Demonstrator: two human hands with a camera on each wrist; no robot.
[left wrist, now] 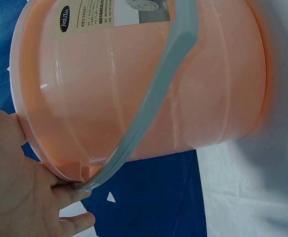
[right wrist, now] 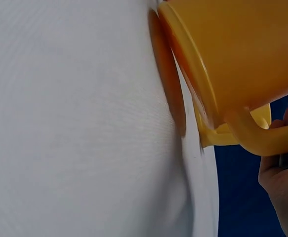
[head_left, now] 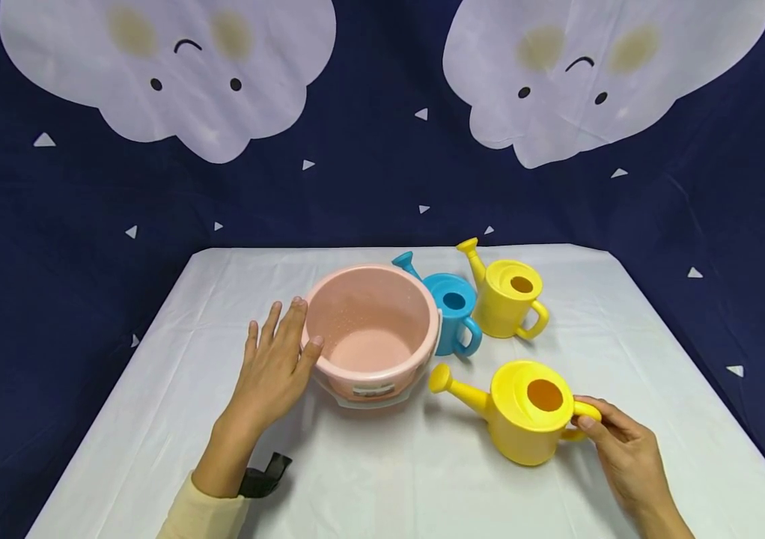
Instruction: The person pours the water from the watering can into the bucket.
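Note:
A pink bucket [head_left: 382, 373] with a pale grey handle [left wrist: 151, 106] stands upright on the table. My left hand [head_left: 271, 374] rests against the left of its rim, fingers fairly straight, the thumb at the near edge. On the right, my right hand [head_left: 628, 453] pinches the handle of a yellow watering can [head_left: 520, 438], whose spout points left towards the bucket. In the right wrist view this can's base shows a narrow gap over the white cloth, tilted a little. The bucket's interior holds nothing visible.
Behind the bucket's right side stands a blue watering can [head_left: 455, 329], partly hidden by it. A second yellow watering can [head_left: 495, 311] is beside the blue one, at the back. White cloth covers the table [head_left: 369, 479]; a dark blue curtain [head_left: 369, 202] hangs behind.

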